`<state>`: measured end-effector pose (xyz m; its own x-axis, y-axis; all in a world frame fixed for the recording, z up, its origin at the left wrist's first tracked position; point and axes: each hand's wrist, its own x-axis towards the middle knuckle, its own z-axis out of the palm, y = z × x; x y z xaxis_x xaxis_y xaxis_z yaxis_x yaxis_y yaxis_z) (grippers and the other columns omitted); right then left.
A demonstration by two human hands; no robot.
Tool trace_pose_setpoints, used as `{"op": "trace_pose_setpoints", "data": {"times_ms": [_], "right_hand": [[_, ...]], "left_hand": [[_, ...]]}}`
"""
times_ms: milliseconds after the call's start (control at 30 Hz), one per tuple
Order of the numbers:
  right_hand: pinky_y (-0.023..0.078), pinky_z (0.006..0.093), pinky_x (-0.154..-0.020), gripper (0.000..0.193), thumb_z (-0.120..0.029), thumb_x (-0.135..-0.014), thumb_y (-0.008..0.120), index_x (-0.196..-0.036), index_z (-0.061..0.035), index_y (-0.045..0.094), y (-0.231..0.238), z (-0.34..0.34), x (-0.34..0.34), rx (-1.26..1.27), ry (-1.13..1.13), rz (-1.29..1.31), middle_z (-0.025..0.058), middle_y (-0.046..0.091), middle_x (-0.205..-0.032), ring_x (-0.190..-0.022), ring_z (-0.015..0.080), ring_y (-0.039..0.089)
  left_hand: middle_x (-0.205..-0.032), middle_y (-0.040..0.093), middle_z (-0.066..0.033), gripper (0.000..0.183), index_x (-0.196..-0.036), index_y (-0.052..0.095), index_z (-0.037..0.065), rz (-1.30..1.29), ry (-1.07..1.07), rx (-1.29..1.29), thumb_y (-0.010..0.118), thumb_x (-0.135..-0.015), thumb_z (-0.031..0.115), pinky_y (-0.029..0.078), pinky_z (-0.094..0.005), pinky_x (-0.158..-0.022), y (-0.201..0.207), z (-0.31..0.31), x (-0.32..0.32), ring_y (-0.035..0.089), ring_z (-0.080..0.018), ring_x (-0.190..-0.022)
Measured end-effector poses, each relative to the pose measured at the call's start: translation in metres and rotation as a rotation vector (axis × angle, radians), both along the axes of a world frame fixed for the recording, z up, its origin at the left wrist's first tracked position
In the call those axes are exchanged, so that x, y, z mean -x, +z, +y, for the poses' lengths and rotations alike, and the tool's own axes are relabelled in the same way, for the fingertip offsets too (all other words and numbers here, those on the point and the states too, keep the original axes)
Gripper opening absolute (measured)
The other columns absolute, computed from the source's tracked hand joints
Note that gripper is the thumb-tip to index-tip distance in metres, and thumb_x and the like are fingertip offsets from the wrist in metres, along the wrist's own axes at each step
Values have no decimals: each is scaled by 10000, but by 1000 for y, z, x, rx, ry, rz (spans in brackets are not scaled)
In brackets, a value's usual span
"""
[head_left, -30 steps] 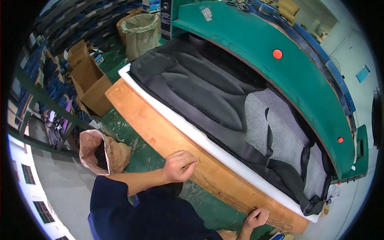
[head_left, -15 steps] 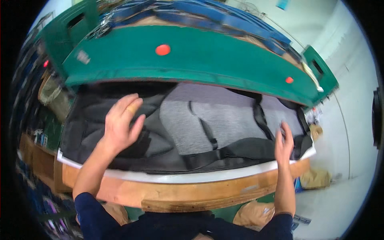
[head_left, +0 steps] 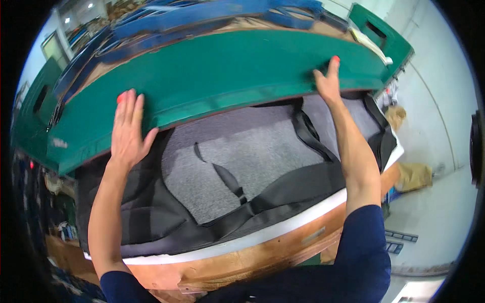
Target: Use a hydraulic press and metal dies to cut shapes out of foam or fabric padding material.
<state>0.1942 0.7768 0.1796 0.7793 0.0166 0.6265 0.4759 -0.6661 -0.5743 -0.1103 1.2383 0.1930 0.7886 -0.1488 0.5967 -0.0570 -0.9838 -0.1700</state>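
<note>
My left hand [head_left: 129,129] lies with outstretched fingers against a green metal panel [head_left: 212,70], fingertips at a red round button [head_left: 121,97]. My right hand [head_left: 329,85] reaches the panel's right part, one finger on a second red button [head_left: 335,59] and the thumb held apart. Neither hand holds anything. Below the panel's lower edge lies a padded black and grey fabric piece [head_left: 237,151], with black straps [head_left: 228,181] across its grey middle. Its far edge is hidden under the panel.
A white sheet [head_left: 230,247] shows under the fabric's near edge, on a wooden table [head_left: 217,270]. Blue metal parts [head_left: 202,20] top the green panel. Upright slotted green end plates [head_left: 379,38] stand at both ends. A white wall [head_left: 434,126] is at the right.
Both hands have moved forward from above the fabric to the red buttons on the green panel. The view has turned, so the panel and fabric appear tilted and shifted left.
</note>
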Motion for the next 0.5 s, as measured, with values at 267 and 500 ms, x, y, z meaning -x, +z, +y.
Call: {"op": "trace_pose_setpoints", "data": {"times_ms": [267, 500], "right_hand": [[341, 386, -1154, 787, -256, -799, 673, -1451, 78, 387, 34, -54, 19, -110, 182, 423, 288, 426, -1484, -1398, 357, 414], [533, 410, -926, 402, -164, -865, 637, -1220, 24, 629, 12, -121, 147, 92, 432, 189, 218, 670, -1187, -1047, 327, 675]], "left_hand": [[-1605, 207, -245, 848, -1514, 299, 11, 142, -29, -95, 729, -795, 141, 225, -482, -1209, 0, -8, -1, 190, -426, -1489], [-1569, 282, -263, 651, -1437, 421, -16, 70, -40, 53, 671, -837, 31, 274, -487, -1176, 22, -37, 38, 287, -430, -1450]]}}
